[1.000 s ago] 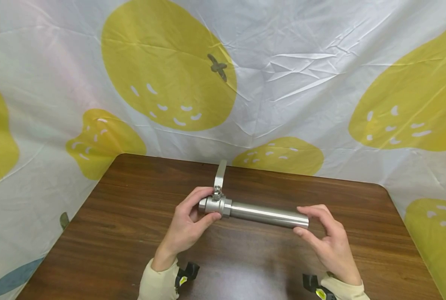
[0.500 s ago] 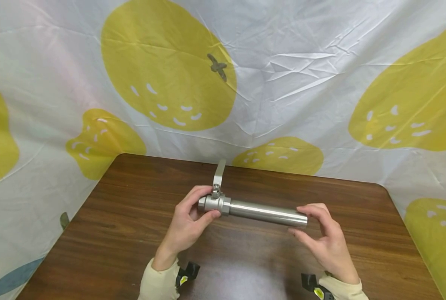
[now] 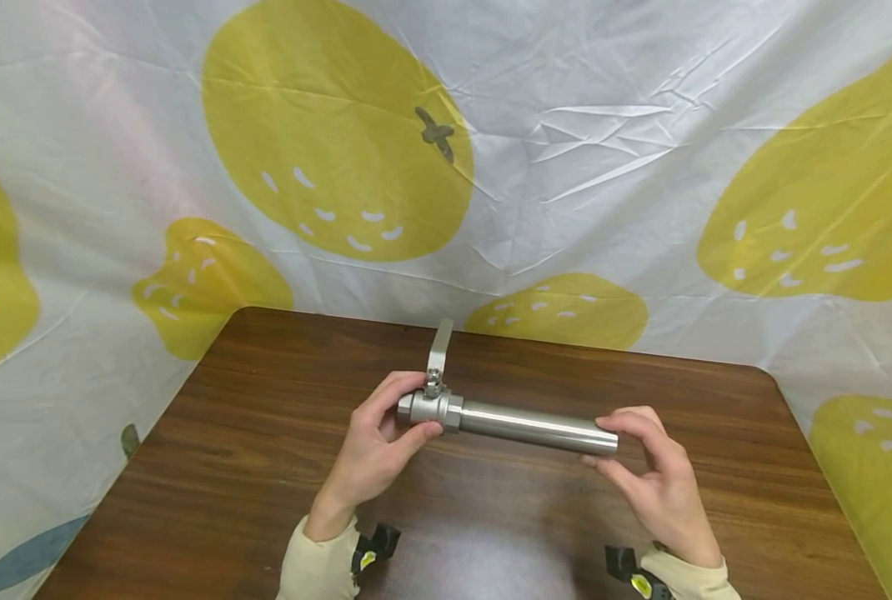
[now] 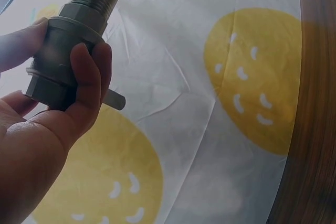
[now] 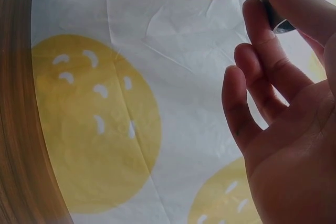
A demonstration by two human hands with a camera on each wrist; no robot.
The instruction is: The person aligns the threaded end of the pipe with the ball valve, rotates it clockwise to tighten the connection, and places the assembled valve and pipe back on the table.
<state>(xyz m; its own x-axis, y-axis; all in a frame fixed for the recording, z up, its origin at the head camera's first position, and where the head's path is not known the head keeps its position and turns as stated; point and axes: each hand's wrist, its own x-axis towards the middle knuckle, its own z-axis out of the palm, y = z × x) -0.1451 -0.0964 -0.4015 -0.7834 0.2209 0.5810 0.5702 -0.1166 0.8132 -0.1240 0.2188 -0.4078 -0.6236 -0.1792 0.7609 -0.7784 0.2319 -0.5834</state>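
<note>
Slippage looks the main risk here: the steel pipe with its valve is held level just above the bench, carried only at its two ends. The left hand curls round the valve body, thumb and fingers clamping it, while the right hand merely pinches the far pipe end between thumb and fingertips. If that light pinch gives, I'd expect the smooth tube to drop and knock the wood. The valve lever sticks up and could catch. No containers are in sight.
</note>
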